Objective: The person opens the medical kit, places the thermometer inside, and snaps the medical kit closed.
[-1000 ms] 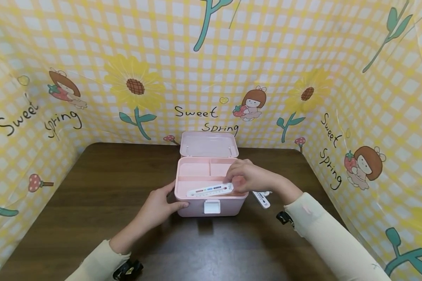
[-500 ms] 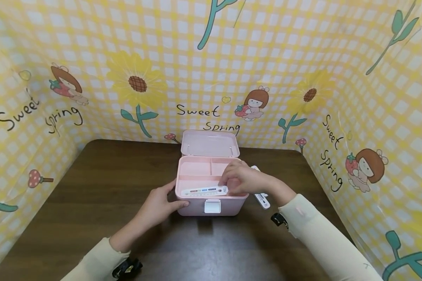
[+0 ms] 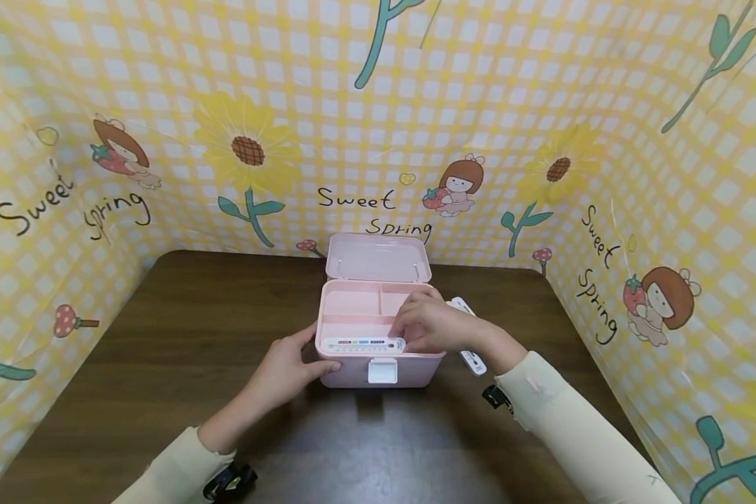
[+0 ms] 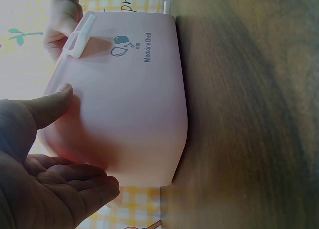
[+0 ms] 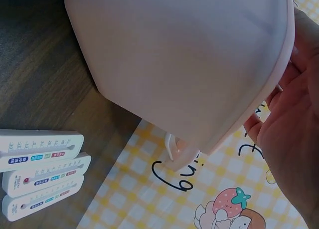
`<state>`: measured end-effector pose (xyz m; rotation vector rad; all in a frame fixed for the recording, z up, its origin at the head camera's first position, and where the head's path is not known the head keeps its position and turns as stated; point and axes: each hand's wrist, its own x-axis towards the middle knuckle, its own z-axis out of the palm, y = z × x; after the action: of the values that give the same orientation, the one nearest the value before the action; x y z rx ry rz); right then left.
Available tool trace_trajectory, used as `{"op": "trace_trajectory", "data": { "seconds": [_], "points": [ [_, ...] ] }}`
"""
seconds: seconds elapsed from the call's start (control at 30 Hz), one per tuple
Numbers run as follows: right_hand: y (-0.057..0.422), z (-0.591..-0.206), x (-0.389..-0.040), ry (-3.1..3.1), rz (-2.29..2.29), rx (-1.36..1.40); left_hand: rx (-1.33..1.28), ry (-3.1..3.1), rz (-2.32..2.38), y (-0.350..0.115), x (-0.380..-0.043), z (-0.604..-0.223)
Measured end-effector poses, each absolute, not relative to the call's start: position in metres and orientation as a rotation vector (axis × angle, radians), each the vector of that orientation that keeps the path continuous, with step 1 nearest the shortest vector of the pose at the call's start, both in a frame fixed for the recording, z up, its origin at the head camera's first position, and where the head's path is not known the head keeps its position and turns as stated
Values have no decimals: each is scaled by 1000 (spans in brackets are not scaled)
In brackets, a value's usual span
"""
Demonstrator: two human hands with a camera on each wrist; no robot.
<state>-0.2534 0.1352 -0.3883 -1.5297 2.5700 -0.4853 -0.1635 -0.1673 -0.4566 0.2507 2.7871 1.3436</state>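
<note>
A pink medicine chest stands on the table with its lid tipped back. My left hand holds its front left corner, thumb on the front wall and fingers along the side; the left wrist view shows the "Medicine Chest" print. Inside the front compartment lies a flat white thermometer with coloured marks. My right hand reaches over the right rim and pinches the thermometer's right end; its fingertips are partly hidden. In the right wrist view the chest wall hides them fully.
Several similar white thermometers, one of them in the right wrist view, lie on the table just right of the chest. Dividers split the chest's upper tray. A yellow checked cloth encloses the back and sides.
My right hand has moved slightly left and brought the thermometer lower, from tilted near the rim to flat along the front compartment. The left hand keeps its place on the chest.
</note>
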Motion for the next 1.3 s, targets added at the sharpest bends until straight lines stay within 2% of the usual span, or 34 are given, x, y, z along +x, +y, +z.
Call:
{"op": "trace_trajectory", "data": {
  "seconds": [0.6, 1.3],
  "points": [
    [140, -391, -253, 2606, -341, -1627, 256, 2781, 1343, -162, -168, -457],
    [187, -392, -238, 2755, -695, -1408, 234, 2786, 1323, -165, -165, -455]
  ]
}}
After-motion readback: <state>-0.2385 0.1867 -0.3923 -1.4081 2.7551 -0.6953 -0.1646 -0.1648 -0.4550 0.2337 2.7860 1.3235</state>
